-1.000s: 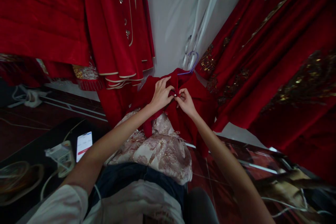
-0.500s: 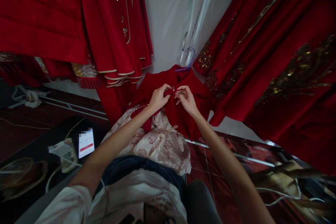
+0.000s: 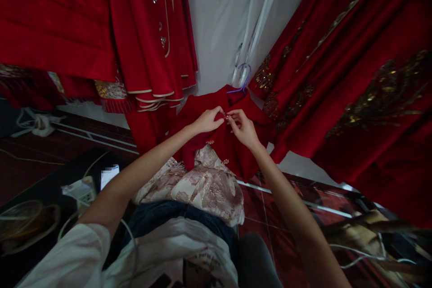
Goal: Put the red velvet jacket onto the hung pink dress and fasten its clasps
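A red jacket [image 3: 236,153] hangs in front of me on a purple hanger [image 3: 249,76], its lower part over my lap. At its front opening, my left hand [image 3: 209,120] pinches the red edge between thumb and fingers. Close against it, my right hand [image 3: 245,129] has its fingertips closed on a small beaded button [image 3: 226,116], which they partly hide. Lower down the front show another beaded button [image 3: 209,142] and a beaded ornament [image 3: 225,162]. Shiny pale cloth with a floral pattern [image 3: 205,189] covers my lap beneath the jacket.
Red garments with trim [image 3: 145,54] hang at left, and red sequinned garments [image 3: 337,99] at right. A black surface beside me holds a phone [image 3: 108,176], a white device [image 3: 81,191] and a clear-lidded container [image 3: 23,220]. Cables and loose items [image 3: 378,243] lie at lower right.
My left hand has shifted slightly right, bringing both hands' fingertips closer at the button. My left forearm has moved and now covers part of the phone.
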`<state>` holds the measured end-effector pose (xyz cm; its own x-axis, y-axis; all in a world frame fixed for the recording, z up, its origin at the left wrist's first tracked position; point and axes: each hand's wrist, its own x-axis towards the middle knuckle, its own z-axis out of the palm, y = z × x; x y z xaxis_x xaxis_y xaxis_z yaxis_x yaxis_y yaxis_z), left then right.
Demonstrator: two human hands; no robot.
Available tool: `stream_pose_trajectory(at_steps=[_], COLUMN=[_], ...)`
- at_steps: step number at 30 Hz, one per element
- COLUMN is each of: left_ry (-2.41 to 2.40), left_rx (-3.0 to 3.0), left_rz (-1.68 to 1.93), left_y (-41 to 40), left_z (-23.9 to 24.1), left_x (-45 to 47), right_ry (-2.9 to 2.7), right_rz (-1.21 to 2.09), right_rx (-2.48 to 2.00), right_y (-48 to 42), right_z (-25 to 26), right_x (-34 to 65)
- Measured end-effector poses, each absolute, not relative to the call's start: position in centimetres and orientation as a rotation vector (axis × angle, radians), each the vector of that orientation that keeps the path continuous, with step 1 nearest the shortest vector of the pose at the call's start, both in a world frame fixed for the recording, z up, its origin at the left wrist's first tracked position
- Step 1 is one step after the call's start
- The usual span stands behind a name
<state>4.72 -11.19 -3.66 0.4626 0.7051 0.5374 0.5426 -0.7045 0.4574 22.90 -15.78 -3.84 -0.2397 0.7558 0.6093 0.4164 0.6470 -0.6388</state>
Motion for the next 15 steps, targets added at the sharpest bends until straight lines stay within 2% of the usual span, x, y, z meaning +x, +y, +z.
stream_pose_trajectory(at_steps=[9,15], left_ry=[1.026,1.034], left_rx=[2.426,2.306], left_rz=[0.912,1.088], left_y=[-10.5,-10.2], left_z=[-3.5,-4.5], left_x=[4.7,4.8], right_ry=[-1.919,-1.900], right_rz=[0.416,0.413], right_rx=[-0.933,-0.968], right_y=[-15.4,-15.8], right_z=[-3.8,-3.7], right_x=[23.1,23.7])
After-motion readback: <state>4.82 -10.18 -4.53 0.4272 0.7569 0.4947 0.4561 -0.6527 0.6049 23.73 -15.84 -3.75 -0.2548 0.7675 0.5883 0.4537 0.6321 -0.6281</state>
